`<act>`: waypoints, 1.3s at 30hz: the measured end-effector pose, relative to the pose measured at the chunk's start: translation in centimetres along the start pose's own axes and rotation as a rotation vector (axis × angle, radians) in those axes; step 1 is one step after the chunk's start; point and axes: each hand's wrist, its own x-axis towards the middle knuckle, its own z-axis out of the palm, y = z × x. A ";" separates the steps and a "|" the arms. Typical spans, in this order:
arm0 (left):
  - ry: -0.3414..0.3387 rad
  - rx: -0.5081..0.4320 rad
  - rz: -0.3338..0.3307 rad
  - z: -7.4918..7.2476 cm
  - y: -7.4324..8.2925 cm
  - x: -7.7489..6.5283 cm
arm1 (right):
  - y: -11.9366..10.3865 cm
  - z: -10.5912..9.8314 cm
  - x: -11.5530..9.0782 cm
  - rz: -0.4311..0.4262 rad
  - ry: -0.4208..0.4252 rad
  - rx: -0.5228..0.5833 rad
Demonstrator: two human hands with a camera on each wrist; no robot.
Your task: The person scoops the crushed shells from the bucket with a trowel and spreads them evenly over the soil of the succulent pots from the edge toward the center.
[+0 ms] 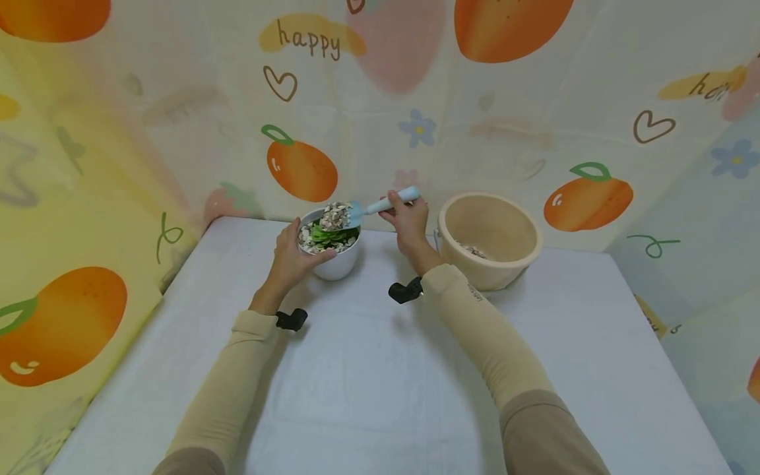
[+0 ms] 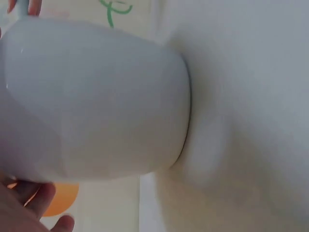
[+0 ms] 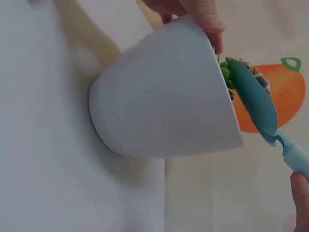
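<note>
White tapered pot (image 1: 337,266), frame centre: left hand (image 1: 292,256) grips it, presumably steadying. Green leafy succulent (image 1: 328,236) inside. Pale-blue scoop (image 3: 257,101), grey-white gravel (image 1: 336,216) aboard: right hand (image 1: 411,223) grips handle. Round beige bucket (image 1: 505,272), right of centre: contents shadowed, probably gravel.
</note>
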 end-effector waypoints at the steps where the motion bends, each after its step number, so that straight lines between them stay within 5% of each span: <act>1: -0.009 0.004 0.004 -0.1 0.0 0.0 | 0.1 0.0 0.0 -0.007 -0.005 -0.017; 12: -0.116 -0.038 -0.024 -1.0 -1.1 1.0 | 1.1 0.5 -0.4 -0.068 -0.011 -0.149; 39: -0.088 -0.056 -0.032 -0.8 -1.2 1.1 | 1.6 2.9 -1.6 -0.293 -0.008 -0.372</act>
